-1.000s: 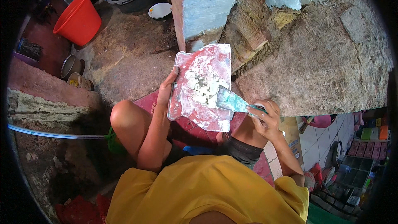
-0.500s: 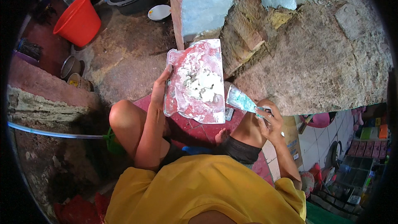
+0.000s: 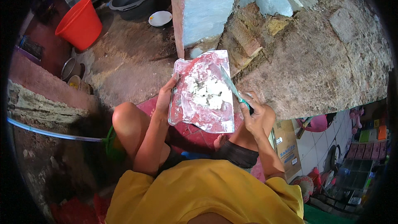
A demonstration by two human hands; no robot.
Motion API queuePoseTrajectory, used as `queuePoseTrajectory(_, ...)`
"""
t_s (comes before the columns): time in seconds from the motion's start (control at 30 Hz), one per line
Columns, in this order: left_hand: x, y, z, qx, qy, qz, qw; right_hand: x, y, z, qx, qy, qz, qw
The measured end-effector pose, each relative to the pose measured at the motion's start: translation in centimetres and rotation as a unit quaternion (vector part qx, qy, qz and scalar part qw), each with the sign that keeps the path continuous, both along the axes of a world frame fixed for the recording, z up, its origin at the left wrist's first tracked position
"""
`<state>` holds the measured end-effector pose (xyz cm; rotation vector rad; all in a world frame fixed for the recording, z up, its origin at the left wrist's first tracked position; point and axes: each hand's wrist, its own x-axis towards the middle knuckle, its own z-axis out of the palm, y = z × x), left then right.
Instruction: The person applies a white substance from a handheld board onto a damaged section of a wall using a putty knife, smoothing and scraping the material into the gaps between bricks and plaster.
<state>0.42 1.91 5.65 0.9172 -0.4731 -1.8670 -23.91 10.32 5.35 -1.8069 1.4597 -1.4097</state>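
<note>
My left hand grips the left edge of a flat reddish board smeared with white, its thumb on top. A lumpy heap of white paste lies in the middle of the board. In my right hand is a putty knife with a green handle and a paste-coated blade. The blade is turned nearly edge-on at the board's right side, by the paste; whether it touches the board I cannot tell. The board is held up over the red tiles between my knees.
Ahead stands a pale blue wall corner with broken plaster and exposed brick at its base. Rough concrete spreads to the right. A red bucket, black basin and white plate are far left. A cardboard box lies right.
My right hand has brought the putty knife left and up to the board's right edge, turning the blade edge-on. The board has shifted slightly right and nearer to me.
</note>
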Motion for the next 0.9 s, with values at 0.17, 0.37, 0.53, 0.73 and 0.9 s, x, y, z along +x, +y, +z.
queuePoseTrajectory(0.17,1.4,0.1,-0.2,-0.046,0.081,0.0,0.996,-0.3,0.9,-1.6,-0.028,0.073,-0.013,0.997)
queuePoseTrajectory(0.37,2.4,-0.9,0.0,-0.076,0.123,0.025,0.989,-2.6,4.1,-3.5,0.019,0.106,-0.008,0.994)
queuePoseTrajectory(0.53,1.1,-0.3,1.4,-0.012,-0.019,0.05,0.999,-5.6,5.5,-1.2,0.201,-0.099,-0.062,0.972)
queuePoseTrajectory(0.73,-0.7,-0.5,-2.2,-0.039,0.068,-0.002,0.997,-4.9,5.6,5.0,0.385,-0.176,0.078,0.903)
queuePoseTrajectory(0.9,-1.1,-0.4,-2.3,-0.01,0.082,-0.052,0.995,-5.7,6.0,4.5,0.373,-0.11,0.066,0.919)
